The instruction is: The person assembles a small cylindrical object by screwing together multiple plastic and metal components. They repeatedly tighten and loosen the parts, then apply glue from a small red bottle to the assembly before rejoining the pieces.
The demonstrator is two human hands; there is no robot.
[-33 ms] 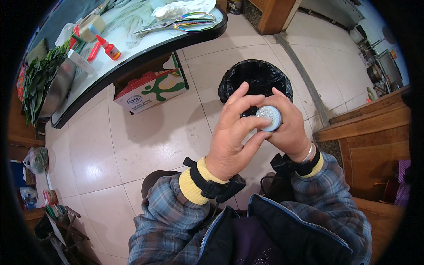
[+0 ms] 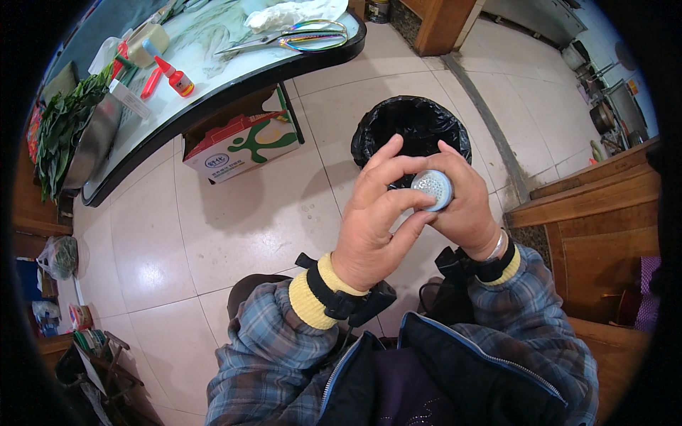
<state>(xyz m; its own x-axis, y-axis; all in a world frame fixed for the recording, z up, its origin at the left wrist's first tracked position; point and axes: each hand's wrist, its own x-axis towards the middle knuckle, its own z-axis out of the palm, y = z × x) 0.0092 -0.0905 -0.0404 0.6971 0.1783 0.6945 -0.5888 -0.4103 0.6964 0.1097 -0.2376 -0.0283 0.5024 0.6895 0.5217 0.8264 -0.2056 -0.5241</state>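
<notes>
Between my two hands is a small round light-blue piece point(image 2: 431, 186), shaped like a cap, its pale face covered in small shiny dots. My right hand point(image 2: 470, 206) curls around its right side and grips it. The fingers of my left hand point(image 2: 371, 221) are bent toward it from the left. One left fingertip touches the lower part of the face, and the left thumb is close under the rim. The underside of the piece is hidden. Just beyond my hands stands a bin lined with a black bag point(image 2: 371, 131).
At the upper left a marble-patterned table point(image 2: 202, 60) carries scissors point(image 2: 305, 39), a small red bottle point(image 2: 177, 79), and a metal bowl point(image 2: 94, 145) with leafy greens. An open carton point(image 2: 249, 149) is beneath its edge. Wooden cabinets point(image 2: 597, 245) border the right side.
My left fingertip has slid from the middle of the dotted face to its lower edge. The piece and my right hand stay in place.
</notes>
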